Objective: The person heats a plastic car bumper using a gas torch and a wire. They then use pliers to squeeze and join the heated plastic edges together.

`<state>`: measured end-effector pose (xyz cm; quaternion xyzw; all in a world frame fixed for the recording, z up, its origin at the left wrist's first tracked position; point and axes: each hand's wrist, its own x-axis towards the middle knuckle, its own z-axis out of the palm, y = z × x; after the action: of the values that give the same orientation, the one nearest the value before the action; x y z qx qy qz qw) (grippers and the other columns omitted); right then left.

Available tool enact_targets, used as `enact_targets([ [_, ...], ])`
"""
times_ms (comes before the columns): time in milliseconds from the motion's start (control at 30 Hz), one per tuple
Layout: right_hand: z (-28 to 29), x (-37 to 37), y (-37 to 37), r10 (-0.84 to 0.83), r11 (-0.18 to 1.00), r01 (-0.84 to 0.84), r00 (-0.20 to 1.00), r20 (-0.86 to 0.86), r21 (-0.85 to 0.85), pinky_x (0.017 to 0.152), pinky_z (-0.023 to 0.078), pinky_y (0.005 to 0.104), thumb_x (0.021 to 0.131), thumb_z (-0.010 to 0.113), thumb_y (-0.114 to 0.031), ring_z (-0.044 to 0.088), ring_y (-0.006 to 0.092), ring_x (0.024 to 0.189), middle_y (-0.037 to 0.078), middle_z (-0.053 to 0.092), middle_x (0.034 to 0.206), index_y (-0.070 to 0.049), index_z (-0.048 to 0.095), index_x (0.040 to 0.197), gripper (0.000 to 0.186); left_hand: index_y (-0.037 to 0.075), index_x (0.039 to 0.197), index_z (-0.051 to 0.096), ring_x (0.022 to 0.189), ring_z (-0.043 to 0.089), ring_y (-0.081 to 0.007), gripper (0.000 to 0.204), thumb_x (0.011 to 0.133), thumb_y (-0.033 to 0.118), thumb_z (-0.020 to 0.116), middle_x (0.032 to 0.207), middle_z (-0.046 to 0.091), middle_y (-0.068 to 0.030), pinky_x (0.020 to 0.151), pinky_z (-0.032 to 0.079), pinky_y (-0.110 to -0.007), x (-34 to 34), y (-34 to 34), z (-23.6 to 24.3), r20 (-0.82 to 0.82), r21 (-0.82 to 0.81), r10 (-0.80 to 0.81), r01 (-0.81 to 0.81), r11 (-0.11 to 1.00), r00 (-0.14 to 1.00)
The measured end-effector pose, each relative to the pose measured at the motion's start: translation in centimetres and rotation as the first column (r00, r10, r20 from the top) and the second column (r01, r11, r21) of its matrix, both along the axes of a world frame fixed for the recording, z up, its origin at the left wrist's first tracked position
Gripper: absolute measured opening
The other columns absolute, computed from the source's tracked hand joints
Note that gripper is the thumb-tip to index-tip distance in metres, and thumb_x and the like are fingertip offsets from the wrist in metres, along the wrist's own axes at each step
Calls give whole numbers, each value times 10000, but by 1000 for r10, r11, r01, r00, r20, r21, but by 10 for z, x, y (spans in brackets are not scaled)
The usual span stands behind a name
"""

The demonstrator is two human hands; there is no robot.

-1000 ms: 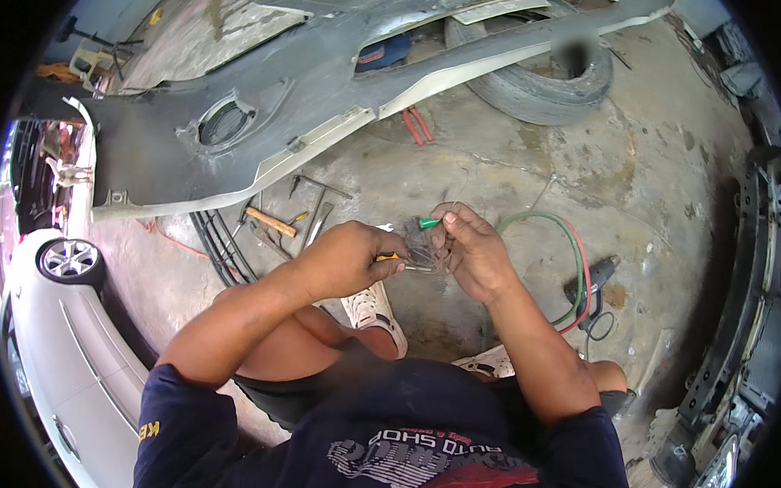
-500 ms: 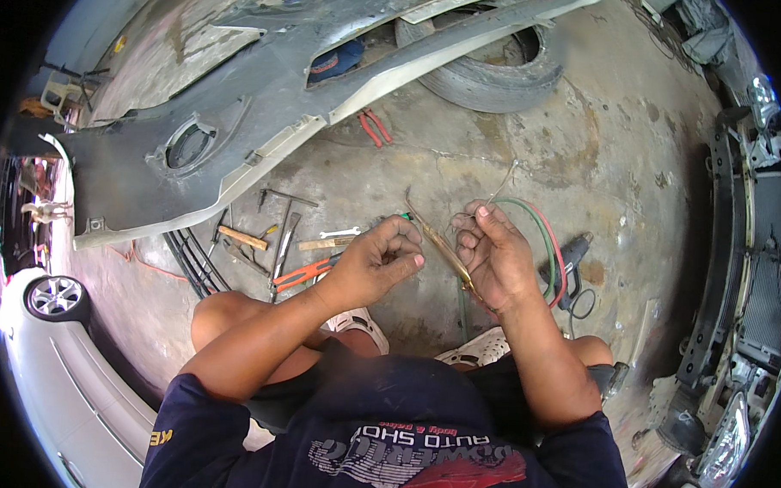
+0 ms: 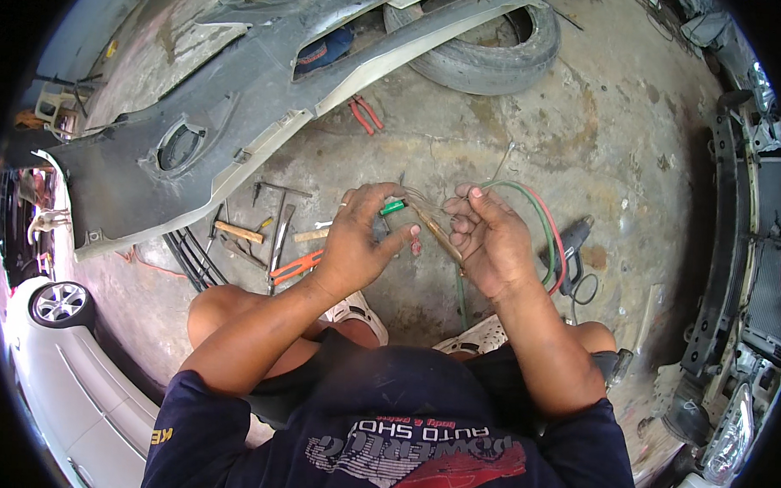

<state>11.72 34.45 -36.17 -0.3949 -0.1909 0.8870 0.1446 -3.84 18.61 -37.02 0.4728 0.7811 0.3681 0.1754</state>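
Note:
A brass gas torch [image 3: 438,235] with a bent thin neck slants between my hands, its tip toward my left one. My right hand [image 3: 496,243] is closed on its body, palm turned up. Pinched between that hand's thumb and forefinger is a thin metal rod [image 3: 503,161] that points away from me. My left hand [image 3: 362,234] curls around a small green lighter [image 3: 393,208], close to the torch's neck. The fingers hide part of the lighter. Green [image 3: 538,216] and red [image 3: 556,222] hoses loop on the right side of my right hand.
A large grey bumper [image 3: 152,167] and a tire [image 3: 491,65] lie ahead. Red-handled pliers [image 3: 365,116], a hammer [image 3: 239,232] and an orange-handled tool [image 3: 297,266] are on the concrete floor. At right are a heat gun [image 3: 571,250] and a car's front end [image 3: 721,255].
My left hand has moved up and opened out somewhat, showing more of the green lighter beside the torch's neck. The right hand keeps its hold and has shifted slightly.

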Motion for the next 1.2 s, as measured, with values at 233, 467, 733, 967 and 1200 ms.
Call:
enact_targets([
  [233,-11,6,11,23,1000,-23,1000,19,13,687,551,316,1098,596,-198,622,148,745,130,727,995,3,620,1204,229,56,1272,656,930,675,-165,299,1009,161,751,1064,721,-85,851,543,-352,1,-4,-18,511,-42,-22,50,998,859],
  [467,-30,16,43,-59,963,27,992,110,267,639,528,284,1101,572,-165,610,127,694,115,716,913,9,629,1175,197,68,1346,681,889,686,-232,320,1052,193,673,958,733,-152,853,541,-378,-17,7,12,605,-293,-207,456,840,769],
  [733,-39,7,30,161,917,-224,965,207,330,582,507,277,1103,569,-173,598,114,626,105,708,844,17,655,1102,208,94,1335,695,1061,675,-165,310,1033,167,688,1091,732,-136,951,531,-367,-29,1,19,500,-548,-312,574,609,808],
  [967,-89,-48,-34,486,850,-501,865,125,163,650,545,303,1092,634,-302,635,147,718,98,723,907,-23,674,1178,295,80,1525,485,977,682,-186,432,1104,121,576,1148,697,-135,827,560,-313,-8,-63,-26,827,-297,208,91,951,522],
  [1200,-247,-145,14,778,-223,-909,51,626,352,853,613,440,1013,684,-325,759,329,957,220,771,1108,-8,696,1290,421,152,1595,454,888,654,-147,529,1081,33,499,1171,612,-91,779,586,-301,-37,-151,9,649,-503,604,-335,797,463],
])
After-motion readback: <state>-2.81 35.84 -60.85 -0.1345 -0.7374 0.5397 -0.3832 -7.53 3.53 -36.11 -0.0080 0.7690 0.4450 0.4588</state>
